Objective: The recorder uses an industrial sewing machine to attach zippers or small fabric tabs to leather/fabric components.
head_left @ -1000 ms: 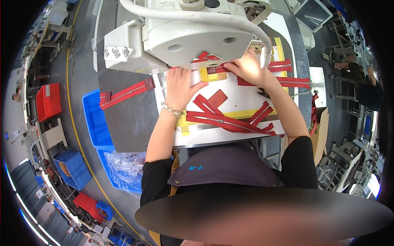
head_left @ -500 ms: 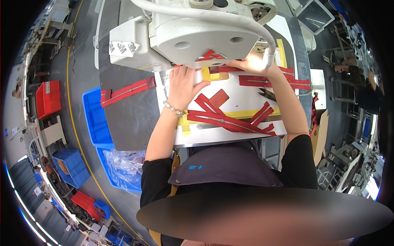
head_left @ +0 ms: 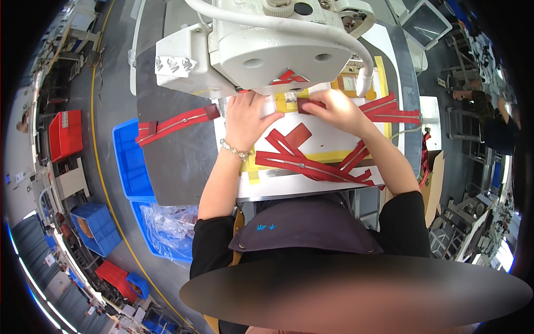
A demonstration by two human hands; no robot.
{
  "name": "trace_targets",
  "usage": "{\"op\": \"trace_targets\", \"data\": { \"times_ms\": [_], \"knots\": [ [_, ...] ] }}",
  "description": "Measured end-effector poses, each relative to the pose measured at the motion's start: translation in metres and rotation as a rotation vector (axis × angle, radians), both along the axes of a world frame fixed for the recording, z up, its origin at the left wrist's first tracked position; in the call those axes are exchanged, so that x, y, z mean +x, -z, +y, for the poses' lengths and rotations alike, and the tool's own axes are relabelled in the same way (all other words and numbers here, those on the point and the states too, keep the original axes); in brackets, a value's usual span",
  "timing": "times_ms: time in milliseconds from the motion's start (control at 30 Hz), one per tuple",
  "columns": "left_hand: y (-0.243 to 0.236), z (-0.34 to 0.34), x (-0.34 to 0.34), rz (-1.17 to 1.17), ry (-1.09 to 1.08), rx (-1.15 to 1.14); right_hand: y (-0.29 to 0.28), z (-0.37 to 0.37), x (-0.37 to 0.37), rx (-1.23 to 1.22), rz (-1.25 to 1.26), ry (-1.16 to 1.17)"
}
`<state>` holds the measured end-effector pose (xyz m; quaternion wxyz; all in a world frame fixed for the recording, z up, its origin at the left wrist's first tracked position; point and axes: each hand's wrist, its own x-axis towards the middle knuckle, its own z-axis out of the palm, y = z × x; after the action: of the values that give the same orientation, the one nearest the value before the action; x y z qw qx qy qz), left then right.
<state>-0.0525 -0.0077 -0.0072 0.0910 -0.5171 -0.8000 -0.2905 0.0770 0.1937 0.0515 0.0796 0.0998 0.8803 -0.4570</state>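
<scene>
My left hand (head_left: 245,119) lies flat on the white work plate (head_left: 228,127), fingers stretched and thumb apart; its fingertips are partly hidden at the white sewing machine head (head_left: 278,53). A sliver of red shows by them. My right hand (head_left: 339,113) is closed in a pinch on a red zipper, whose dark red end tab (head_left: 303,106) points left, beside yellow tape (head_left: 285,106). Nearer me, several red zippers (head_left: 303,165) lie crossed, with a dark red patch (head_left: 298,135) among them. To the left, another red zipper (head_left: 181,120) runs toward the table edge.
More red zipper ends (head_left: 397,108) lie beyond my right wrist. A blue bin (head_left: 129,161) and another holding clear plastic (head_left: 169,228) stand left of the table. A cardboard box (head_left: 434,192) is at right. Across the aisle are red (head_left: 65,134) and blue crates (head_left: 95,228).
My right hand has come nearer to me and lifted the zipper's tab end away from the machine. Its forearm now covers the small snips seen before. My left hand has stayed nearly still.
</scene>
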Motion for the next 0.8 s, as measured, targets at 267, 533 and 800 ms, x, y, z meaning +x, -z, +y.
{"op": "trace_targets", "data": {
  "times_ms": [267,533,800],
  "knots": [
    [-0.005,0.009,0.015,-0.011,0.076,-0.027,-0.012,-0.004,0.053,0.858,0.185,-0.088],
    [-0.009,0.019,0.023,-0.003,0.116,-0.101,-0.017,-0.026,0.049,1.159,0.788,-0.136],
    [-0.035,0.006,0.028,-0.199,0.101,0.046,-0.041,-0.060,0.039,0.614,0.802,-0.033]
  ]
}}
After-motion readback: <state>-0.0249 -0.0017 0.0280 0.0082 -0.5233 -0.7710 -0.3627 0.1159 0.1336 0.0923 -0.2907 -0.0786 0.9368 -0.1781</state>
